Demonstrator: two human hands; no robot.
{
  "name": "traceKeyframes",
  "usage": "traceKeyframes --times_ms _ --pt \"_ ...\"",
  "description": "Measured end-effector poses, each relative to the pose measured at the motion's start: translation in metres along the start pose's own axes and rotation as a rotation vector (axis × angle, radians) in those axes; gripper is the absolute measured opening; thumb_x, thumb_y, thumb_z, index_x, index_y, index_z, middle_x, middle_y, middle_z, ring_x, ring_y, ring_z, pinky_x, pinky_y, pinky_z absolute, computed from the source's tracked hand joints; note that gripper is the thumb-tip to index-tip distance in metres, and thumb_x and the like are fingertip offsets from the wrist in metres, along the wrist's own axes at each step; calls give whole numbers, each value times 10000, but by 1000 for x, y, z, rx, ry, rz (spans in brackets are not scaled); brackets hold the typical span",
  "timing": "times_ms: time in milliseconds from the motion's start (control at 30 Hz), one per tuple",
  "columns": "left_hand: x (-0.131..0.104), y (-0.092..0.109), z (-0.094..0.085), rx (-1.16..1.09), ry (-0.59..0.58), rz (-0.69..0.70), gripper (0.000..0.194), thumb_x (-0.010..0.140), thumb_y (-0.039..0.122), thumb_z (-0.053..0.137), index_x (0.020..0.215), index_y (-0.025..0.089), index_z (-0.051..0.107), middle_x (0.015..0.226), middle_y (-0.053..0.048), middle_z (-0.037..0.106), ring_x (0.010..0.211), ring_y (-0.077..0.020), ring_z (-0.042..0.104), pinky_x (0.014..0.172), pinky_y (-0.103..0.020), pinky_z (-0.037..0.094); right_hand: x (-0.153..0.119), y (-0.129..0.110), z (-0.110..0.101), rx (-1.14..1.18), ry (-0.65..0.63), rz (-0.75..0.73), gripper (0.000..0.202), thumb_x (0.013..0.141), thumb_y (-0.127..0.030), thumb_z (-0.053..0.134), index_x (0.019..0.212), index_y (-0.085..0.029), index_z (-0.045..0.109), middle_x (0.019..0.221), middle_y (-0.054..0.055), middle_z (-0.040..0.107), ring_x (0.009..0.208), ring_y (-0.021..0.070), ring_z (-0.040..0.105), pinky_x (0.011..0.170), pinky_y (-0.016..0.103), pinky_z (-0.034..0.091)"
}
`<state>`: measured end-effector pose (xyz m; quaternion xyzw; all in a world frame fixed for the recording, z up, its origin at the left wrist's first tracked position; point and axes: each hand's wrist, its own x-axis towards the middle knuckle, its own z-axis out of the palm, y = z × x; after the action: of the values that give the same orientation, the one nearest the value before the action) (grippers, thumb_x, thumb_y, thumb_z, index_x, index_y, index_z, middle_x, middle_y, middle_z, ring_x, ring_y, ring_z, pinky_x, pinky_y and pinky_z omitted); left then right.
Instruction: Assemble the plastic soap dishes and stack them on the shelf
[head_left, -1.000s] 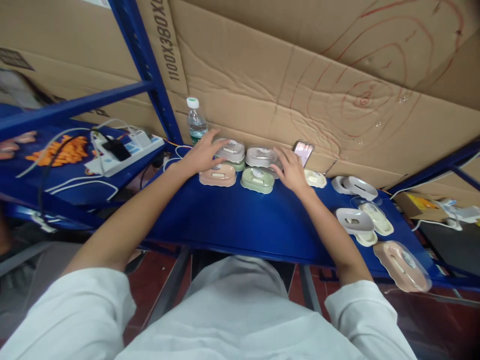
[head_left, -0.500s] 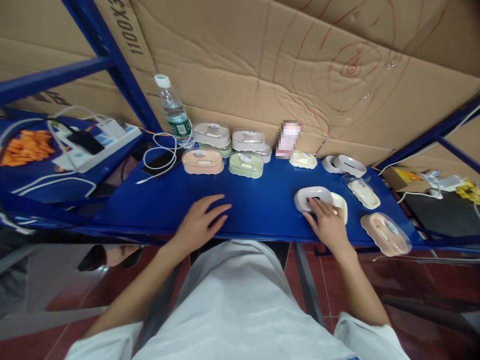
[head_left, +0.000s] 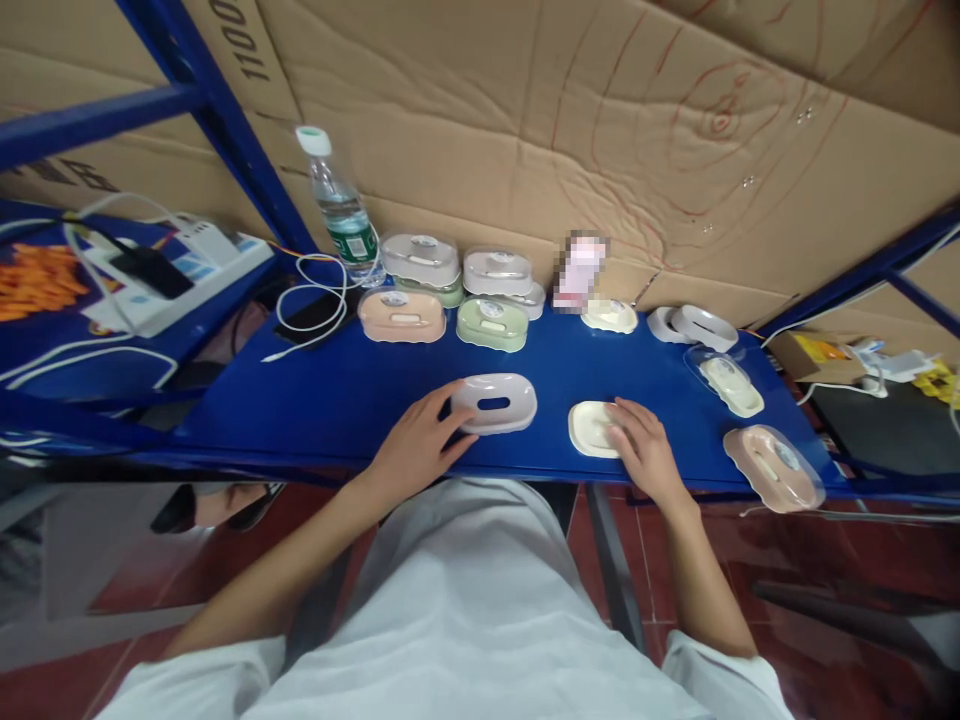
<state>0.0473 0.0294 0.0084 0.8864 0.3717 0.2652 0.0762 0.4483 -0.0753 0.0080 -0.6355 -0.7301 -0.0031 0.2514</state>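
Observation:
On the blue table, a light grey oval shell (head_left: 517, 405) with a slot in its middle lies in front of me. My left hand (head_left: 431, 435) has its thumb and fingers on the shell's left end, holding it. To the right, a cream oval piece (head_left: 589, 428) lies flat on the table. The fingers of my right hand (head_left: 641, 445) rest on its right edge. Behind the grey shell stand a green box (head_left: 492, 328) and a pink box (head_left: 401, 318) with clear covers, with grey boxes (head_left: 497, 272) stacked behind them.
A water bottle (head_left: 346, 225) and a white cable (head_left: 296, 325) stand at the back left. A blurred phone (head_left: 581, 270) leans on the cardboard. Along the right lie grey shells (head_left: 705, 328), a cream piece (head_left: 731, 387) and a pink box (head_left: 772, 468).
The grey shell has moved left, from under my right hand to my left hand. The cream piece has shifted left with my right hand.

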Motion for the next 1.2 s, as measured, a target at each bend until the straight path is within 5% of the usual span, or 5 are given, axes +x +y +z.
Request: traceKeyframes --times_ms 100,233,333,833,1200 --pt "-12 -8 -12 -107 147 -42 227 1061 391 653 1231 242 681 1465 -132 637 1345 -311 661 1150 -501 570 20 -23 15 -38 -64 -7 564 1129 -537 440 1593 -240 562 1609 171 585 1507 389 527 1210 638 463" --pt "-8 -2 -18 -151 336 -67 219 1037 332 707 1232 245 657 1399 -103 666 1343 -268 655 1191 -468 541 68 -56 34 93 -264 -189 866 1109 -625 448 1784 -241 67 1789 184 311 1642 378 352 1269 629 423" --pt "7 1 -12 -119 295 18 210 1050 321 679 1239 233 655 1449 -123 638 1420 -289 603 1218 -485 519 103 -61 37 189 -303 -312 950 1102 -648 449 1772 -247 -90 1836 179 138 1695 346 217 1326 598 359" --pt "23 -20 -5 -68 -77 128 329 1067 437 612 1319 239 684 1563 -134 592 1458 -335 577 1205 -537 517 92 -77 32 -16 -328 -529 509 1124 -395 532 1624 -301 526 1733 134 443 1563 360 481 1238 612 430" --pt "23 -21 -4 -64 -62 121 301 1086 399 570 1313 235 681 1551 -135 606 1448 -325 587 1206 -528 513 182 116 -7 -260 -4 151 770 1035 -611 472 1647 -143 454 1661 251 494 1524 462 444 1211 710 359"
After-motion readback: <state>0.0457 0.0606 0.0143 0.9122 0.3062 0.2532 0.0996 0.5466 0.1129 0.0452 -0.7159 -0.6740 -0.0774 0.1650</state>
